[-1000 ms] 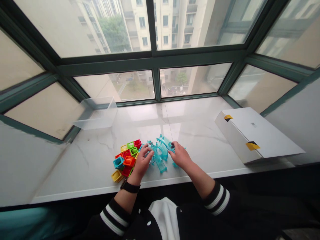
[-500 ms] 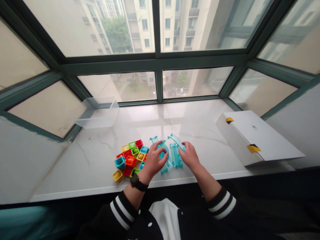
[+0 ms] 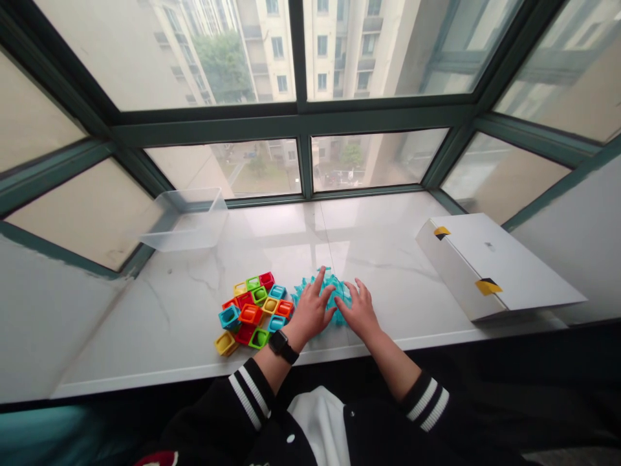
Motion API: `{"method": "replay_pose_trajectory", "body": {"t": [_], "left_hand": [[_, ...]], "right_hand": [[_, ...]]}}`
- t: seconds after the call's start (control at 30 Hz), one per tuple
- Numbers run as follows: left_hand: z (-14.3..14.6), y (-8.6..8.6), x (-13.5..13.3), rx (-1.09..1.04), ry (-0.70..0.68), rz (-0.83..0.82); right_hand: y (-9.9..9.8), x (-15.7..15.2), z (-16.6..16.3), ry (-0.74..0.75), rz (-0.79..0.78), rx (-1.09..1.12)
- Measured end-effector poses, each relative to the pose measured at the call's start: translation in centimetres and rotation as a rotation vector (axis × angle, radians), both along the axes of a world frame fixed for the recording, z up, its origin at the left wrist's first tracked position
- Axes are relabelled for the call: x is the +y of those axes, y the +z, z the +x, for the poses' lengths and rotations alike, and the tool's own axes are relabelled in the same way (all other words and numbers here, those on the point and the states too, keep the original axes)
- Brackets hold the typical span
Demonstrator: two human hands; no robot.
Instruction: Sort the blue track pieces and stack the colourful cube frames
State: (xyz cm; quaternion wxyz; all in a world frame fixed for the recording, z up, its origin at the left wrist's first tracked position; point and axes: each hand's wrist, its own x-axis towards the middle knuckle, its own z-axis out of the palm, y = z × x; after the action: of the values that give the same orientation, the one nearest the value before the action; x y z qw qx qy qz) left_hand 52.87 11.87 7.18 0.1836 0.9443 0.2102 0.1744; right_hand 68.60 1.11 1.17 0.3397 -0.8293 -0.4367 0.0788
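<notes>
A heap of translucent turquoise plastic track pieces (image 3: 340,290) is lying on the white marble-look windowsill (image 3: 398,272), directly beneath and between the person's two hands. The left hand (image 3: 311,313) is covering the heap's left and near part, its fingers spreading forward across the pieces and its thumb standing apart from them. Some turquoise ends are showing just to the left of that hand, and others beyond its fingertips. The right hand (image 3: 359,313) is resting along the heap's right side, with fingers parted and thumb pointing inward to the pieces. Both hands are standing open and close beside each other, their thumbs nearly meeting over the heap; neither is visibly closing around a piece, and how firmly the fingers are pressing cannot be told.

Just left of the left hand, a cluster of hollow square toy blocks (image 3: 251,314) in red, orange, yellow, green and blue is sitting on the sill. A black smartwatch (image 3: 278,341) is circling the left wrist. Farther back on the left, a clear plastic bin (image 3: 187,242) is standing near the window, while a white box (image 3: 509,265) with yellow-and-black tape is lying well off to the right.
</notes>
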Motion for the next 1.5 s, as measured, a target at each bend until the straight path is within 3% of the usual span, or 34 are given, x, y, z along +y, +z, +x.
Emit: {"method": "replay_pose_trajectory", "body": {"t": [0.17,0.37,0.5,0.87,1.17,1.3,1.5], "left_hand": [[-3.0,-0.5,0.0,0.044,0.029,-0.001],[-5.8,-3.3,-1.8,0.173,0.091,0.104],[-6.9,-4.5,-1.1,0.198,0.05,0.153],[-11.8,-4.6,2.3,0.155,-0.028,0.17],[-16.2,-4.9,4.4,0.143,0.006,0.172],[-15.9,-5.3,3.3,0.053,0.099,0.124],[-12.5,-6.7,1.6,-0.134,0.282,0.022]], "right_hand": [[-0.5,0.7,0.6,-0.021,-0.017,-0.029],[-0.7,1.1,1.1,0.155,0.038,0.003],[-0.7,1.2,0.2,0.202,0.087,0.033],[-1.3,2.7,-4.6,0.188,0.039,-0.038],[-1.2,5.0,-8.3,0.259,0.013,-0.055],[-1.1,5.5,-8.9,0.248,-0.003,-0.061],[-0.7,4.1,-7.3,0.212,0.042,-0.057]]}}
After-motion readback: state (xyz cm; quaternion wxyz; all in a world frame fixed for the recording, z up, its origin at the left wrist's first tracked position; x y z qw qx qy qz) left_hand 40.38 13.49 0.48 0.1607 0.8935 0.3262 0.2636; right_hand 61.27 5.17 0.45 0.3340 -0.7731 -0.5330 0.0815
